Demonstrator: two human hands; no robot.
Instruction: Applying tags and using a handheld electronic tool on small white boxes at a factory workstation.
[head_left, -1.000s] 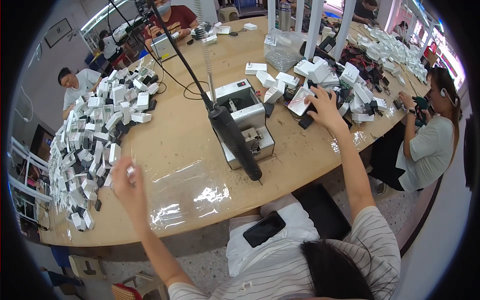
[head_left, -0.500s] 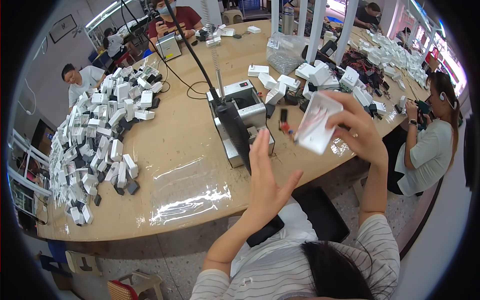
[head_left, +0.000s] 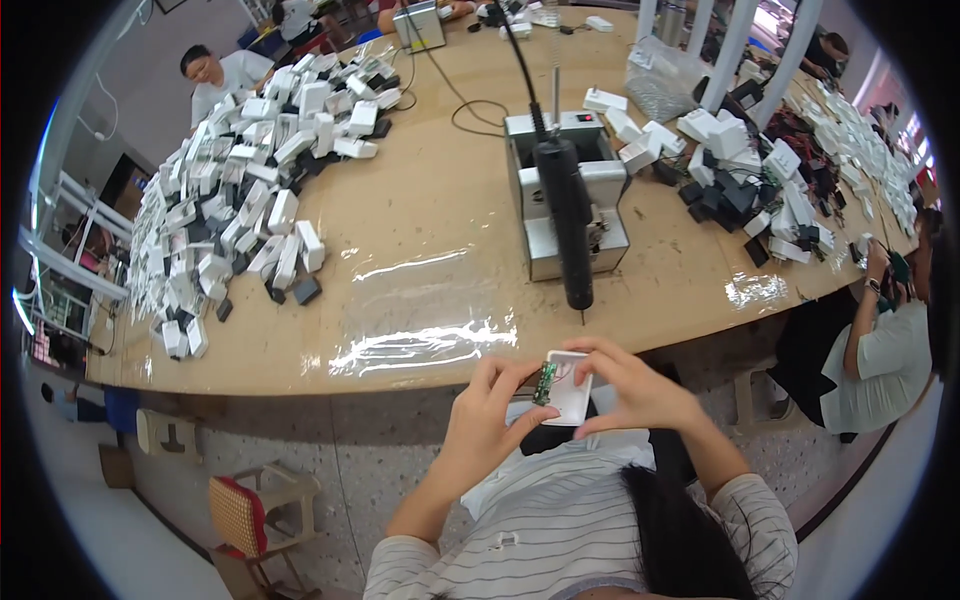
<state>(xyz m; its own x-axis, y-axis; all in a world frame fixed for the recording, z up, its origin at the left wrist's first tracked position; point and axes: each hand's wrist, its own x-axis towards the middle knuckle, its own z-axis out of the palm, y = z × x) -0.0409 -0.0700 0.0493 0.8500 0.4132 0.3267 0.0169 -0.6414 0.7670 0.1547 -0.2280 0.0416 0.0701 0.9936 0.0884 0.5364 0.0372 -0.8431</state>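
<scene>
Low in front of my body, just off the table's near edge, both my hands meet at a white plastic housing. My right hand grips the housing by its right side, thumb below and fingers at the top. A small green circuit board is pinched in my left hand, at the housing's left edge. Thin reddish wires show inside the housing; whether they join the board I cannot tell. Right above my hands hangs a black electric screwdriver, its bit pointing down.
Behind the screwdriver stands a metal box device with a red switch. A big heap of white housings covers the table's left; another pile lies right, near a clear plastic bag. A co-worker sits at the right.
My left hand was open and raised beside the screwdriver; now it holds the circuit board. My right hand brought the housing down and toward my body. The whole view has shifted.
</scene>
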